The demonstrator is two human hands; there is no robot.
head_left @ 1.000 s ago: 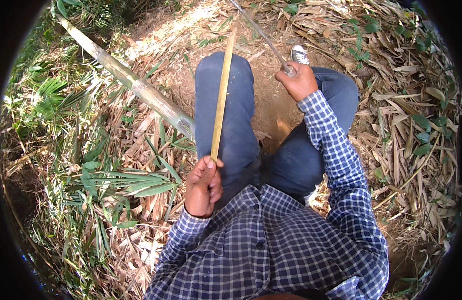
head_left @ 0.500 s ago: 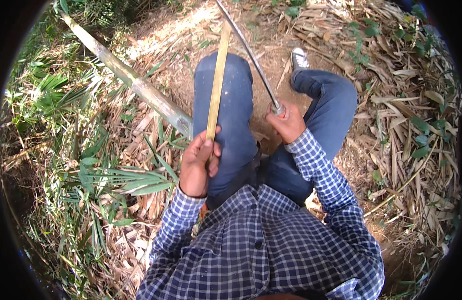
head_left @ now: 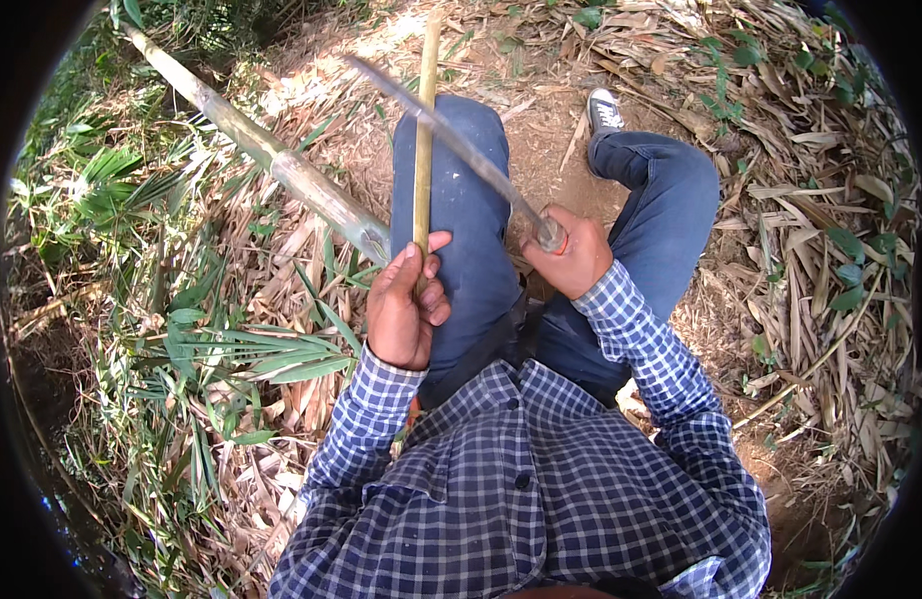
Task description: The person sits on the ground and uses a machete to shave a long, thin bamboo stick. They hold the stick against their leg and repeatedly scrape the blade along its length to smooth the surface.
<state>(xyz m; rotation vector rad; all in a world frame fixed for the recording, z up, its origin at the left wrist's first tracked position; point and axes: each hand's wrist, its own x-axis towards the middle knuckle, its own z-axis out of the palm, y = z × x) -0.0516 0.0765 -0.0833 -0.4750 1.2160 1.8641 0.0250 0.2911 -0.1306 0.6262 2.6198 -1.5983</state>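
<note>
A narrow yellow-green bamboo strip (head_left: 423,190) stands out from my left hand (head_left: 408,304), pinched at its lower end between thumb and fingers. It runs away from me over my left thigh. My right hand (head_left: 571,250) is wrapped round the handle of a machete (head_left: 471,155), a long dark blade with a red band near the grip. The blade slants up to the left and crosses in front of the strip's upper half. Whether blade and strip touch I cannot tell.
A thick bamboo pole (head_left: 316,190) lies slanting on the left, its cut end beside my left knee (head_left: 451,130). Green bamboo leaves (head_left: 271,356) spread over dry litter to the left. Dry leaves (head_left: 790,190) cover the ground at right. My right shoe (head_left: 604,110) rests on bare soil.
The machete blade has swung left and lower, from beside the strip to across it. My left hand has turned the strip more upright and moved slightly away from me.
</note>
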